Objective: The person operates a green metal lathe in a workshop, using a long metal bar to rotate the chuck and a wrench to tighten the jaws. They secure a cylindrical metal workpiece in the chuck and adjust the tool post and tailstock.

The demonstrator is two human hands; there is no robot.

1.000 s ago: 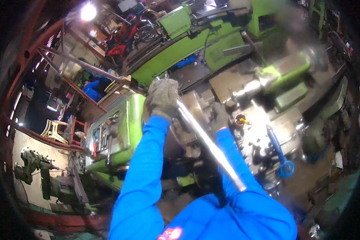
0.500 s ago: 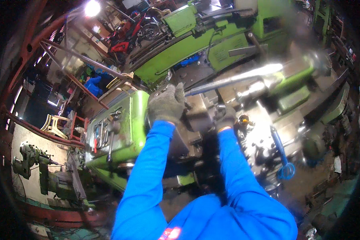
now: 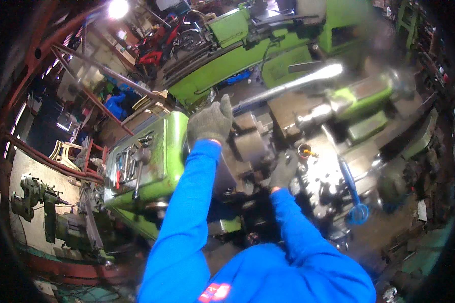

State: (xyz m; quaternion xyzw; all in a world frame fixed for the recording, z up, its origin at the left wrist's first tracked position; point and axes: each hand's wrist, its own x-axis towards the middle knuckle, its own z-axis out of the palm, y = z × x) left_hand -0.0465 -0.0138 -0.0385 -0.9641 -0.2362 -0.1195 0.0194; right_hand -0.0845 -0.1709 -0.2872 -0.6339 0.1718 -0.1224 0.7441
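Note:
My left hand (image 3: 210, 121), in a grey knit glove, lies over the top of the dark lathe chuck (image 3: 224, 166). Its fingers bend over the rim, with one digit sticking up. A thick round metal workpiece (image 3: 251, 146) sits at the chuck's right side, among the jaws. Below and right of the workpiece is my right hand (image 3: 284, 170), gloved too. Its fingers are blurred against dark metal, so I cannot make out anything in them. Behind the workpiece a long shiny pipe (image 3: 293, 87) slants up to the right.
The green headstock (image 3: 174, 146) carries wrenches and other hand tools (image 3: 131, 164) at the left. Right of my hands are a small can (image 3: 304, 150) with a yellow-orange stick and a blue ring-ended handle (image 3: 358, 214). The green tailstock (image 3: 364, 98) stands beyond; another green lathe (image 3: 237, 70) is behind.
My right hand has dropped away from the workpiece's right side, down toward me. My left hand stays on the chuck. The pipe's far end appears slightly higher and further left.

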